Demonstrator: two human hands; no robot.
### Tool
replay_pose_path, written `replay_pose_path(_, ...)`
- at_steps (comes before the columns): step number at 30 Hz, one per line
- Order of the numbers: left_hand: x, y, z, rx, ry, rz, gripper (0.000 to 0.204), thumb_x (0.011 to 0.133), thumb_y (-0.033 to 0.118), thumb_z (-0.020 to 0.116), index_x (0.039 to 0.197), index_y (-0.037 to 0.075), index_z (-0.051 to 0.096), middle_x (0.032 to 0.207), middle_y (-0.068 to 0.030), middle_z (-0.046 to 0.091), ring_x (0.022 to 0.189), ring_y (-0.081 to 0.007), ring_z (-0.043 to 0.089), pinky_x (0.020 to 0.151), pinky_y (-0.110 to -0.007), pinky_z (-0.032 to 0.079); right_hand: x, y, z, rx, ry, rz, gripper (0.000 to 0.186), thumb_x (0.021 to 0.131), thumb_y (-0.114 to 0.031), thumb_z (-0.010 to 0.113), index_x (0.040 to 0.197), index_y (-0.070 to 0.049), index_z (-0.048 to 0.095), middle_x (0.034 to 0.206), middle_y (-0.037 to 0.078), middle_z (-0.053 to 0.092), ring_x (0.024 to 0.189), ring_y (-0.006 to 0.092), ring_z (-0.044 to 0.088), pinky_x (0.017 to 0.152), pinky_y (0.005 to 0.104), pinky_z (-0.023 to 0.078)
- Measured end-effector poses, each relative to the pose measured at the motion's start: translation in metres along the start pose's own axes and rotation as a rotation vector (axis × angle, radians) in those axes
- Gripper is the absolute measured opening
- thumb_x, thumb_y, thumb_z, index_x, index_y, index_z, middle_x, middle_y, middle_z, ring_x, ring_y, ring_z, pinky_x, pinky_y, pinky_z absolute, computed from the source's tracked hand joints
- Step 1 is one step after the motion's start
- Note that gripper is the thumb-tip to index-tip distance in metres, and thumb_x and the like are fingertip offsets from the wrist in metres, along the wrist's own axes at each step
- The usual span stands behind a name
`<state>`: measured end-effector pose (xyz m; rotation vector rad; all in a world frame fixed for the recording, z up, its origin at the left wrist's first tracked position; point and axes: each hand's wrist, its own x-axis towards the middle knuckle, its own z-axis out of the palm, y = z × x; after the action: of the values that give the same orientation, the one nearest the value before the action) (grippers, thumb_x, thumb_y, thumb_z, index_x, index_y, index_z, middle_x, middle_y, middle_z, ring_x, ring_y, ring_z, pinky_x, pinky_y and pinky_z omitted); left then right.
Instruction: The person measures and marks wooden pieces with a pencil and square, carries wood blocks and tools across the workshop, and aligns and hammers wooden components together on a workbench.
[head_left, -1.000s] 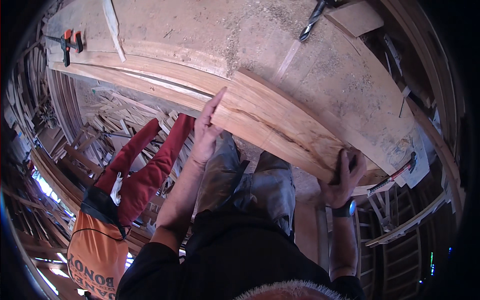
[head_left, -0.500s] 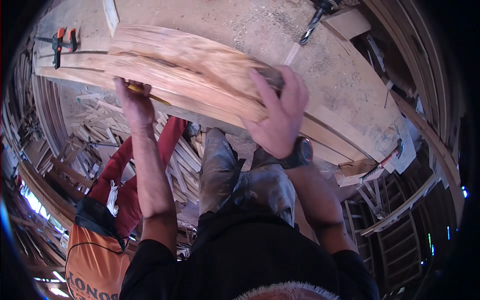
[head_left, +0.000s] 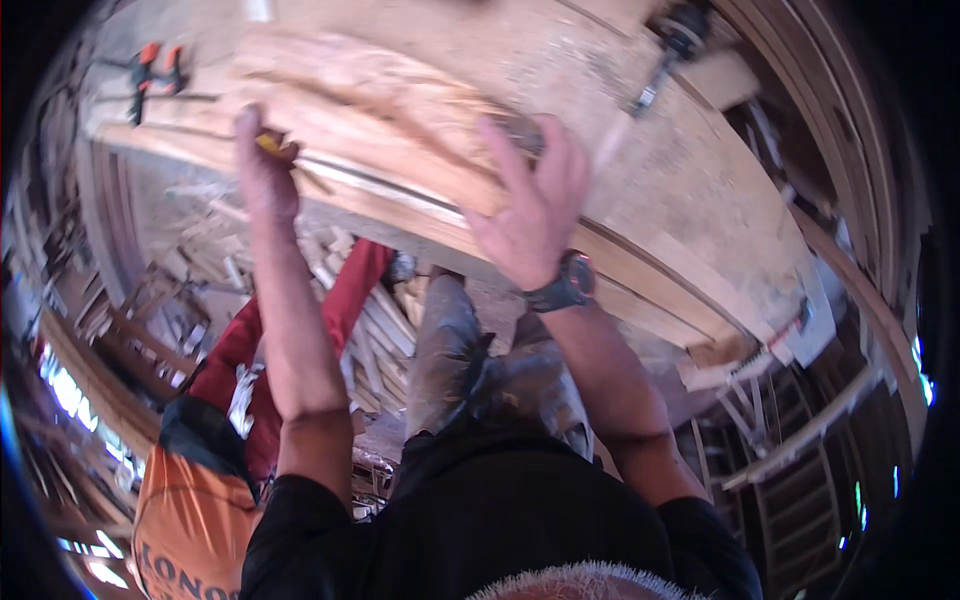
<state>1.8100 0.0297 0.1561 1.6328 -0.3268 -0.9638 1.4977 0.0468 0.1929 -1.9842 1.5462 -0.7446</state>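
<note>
A thick, rough-grained wooden board (head_left: 400, 105) lies slanting across the worktable, blurred by motion. My left hand (head_left: 268, 180) is at the board's near left edge, with its fingers closed around a thin yellow pencil (head_left: 268, 145). Whether those fingers also grip the board is hard to see. Over the board's right end, my right hand (head_left: 530, 205) clasps it, thumb on the near side and fingers reaching across the top. A dark watch (head_left: 565, 285) is on my right wrist. Long wooden strips (head_left: 640, 290) run along the table's near edge, beside the board.
An orange-and-black clamp (head_left: 155, 80) sits at the far left of the table (head_left: 690, 190). A drill with a long bit (head_left: 675, 50) lies at the far right. Another person in an orange top (head_left: 195, 520) is at my left. Wood offcuts (head_left: 370, 340) litter the floor.
The board has shifted left and away from me over the table, baring more of the strips along the near edge. Both hands have moved with it.
</note>
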Motion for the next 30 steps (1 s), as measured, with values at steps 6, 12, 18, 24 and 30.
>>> replay_pose_path(6, -0.005, 0.006, 0.029, -0.044, -0.062, -0.012, 0.03, 0.083, 0.036, 0.073, 0.093, 0.022, 0.048, 0.076, 0.0067, 0.041, 0.066, -0.0054, 0.041, 0.057, -0.022, 0.037, 0.001, -0.001, 0.001, -0.059, -0.021, -0.004, 0.088, 0.052, -0.019, 0.088, 0.134, -0.024, 0.058, 0.135, 0.02, 0.043, 0.123, 0.04, 0.04, 0.103, 0.0522, 0.032)
replay_pose_path(12, 0.002, 0.017, 0.029, 0.057, -0.123, -0.01, 0.03, 0.086, 0.032, 0.071, 0.096, 0.018, 0.046, 0.088, 0.0052, 0.044, 0.074, -0.0046, 0.041, 0.059, -0.021, 0.037, 0.001, -0.012, 0.013, -0.098, 0.006, 0.038, 0.089, 0.052, -0.018, 0.088, 0.135, -0.025, 0.058, 0.138, 0.019, 0.04, 0.125, 0.0402, 0.037, 0.104, 0.0528, 0.031)
replay_pose_path(18, 0.015, 0.016, 0.02, 0.207, -0.11, 0.023, 0.054, 0.084, 0.036, 0.073, 0.128, 0.012, 0.051, 0.091, 0.0036, 0.05, 0.08, -0.0041, 0.047, 0.063, -0.021, 0.037, 0.007, -0.021, 0.024, -0.136, 0.011, 0.037, 0.088, 0.053, -0.019, 0.088, 0.135, -0.026, 0.058, 0.139, 0.019, 0.039, 0.126, 0.0401, 0.037, 0.105, 0.0531, 0.03)
replay_pose_path(24, 0.024, 0.013, 0.031, 0.052, -0.119, 0.053, 0.042, 0.088, 0.036, 0.07, 0.116, 0.011, 0.052, 0.087, 0.0031, 0.046, 0.074, -0.0053, 0.043, 0.056, -0.021, 0.034, 0.012, -0.028, 0.034, -0.159, 0.033, 0.058, 0.089, 0.053, -0.021, 0.089, 0.135, -0.028, 0.056, 0.139, 0.019, 0.039, 0.126, 0.0398, 0.037, 0.104, 0.0543, 0.03)
replay_pose_path(30, 0.019, 0.008, 0.042, 0.016, -0.054, 0.081, 0.068, 0.09, 0.034, 0.07, 0.141, 0.0, 0.041, 0.088, -0.0001, 0.046, 0.069, -0.0055, 0.043, 0.051, -0.02, 0.032, 0.016, -0.034, 0.038, -0.198, 0.01, 0.085, 0.092, 0.056, -0.024, 0.089, 0.14, -0.028, 0.051, 0.14, 0.019, 0.038, 0.128, 0.0399, 0.035, 0.105, 0.0543, 0.029)
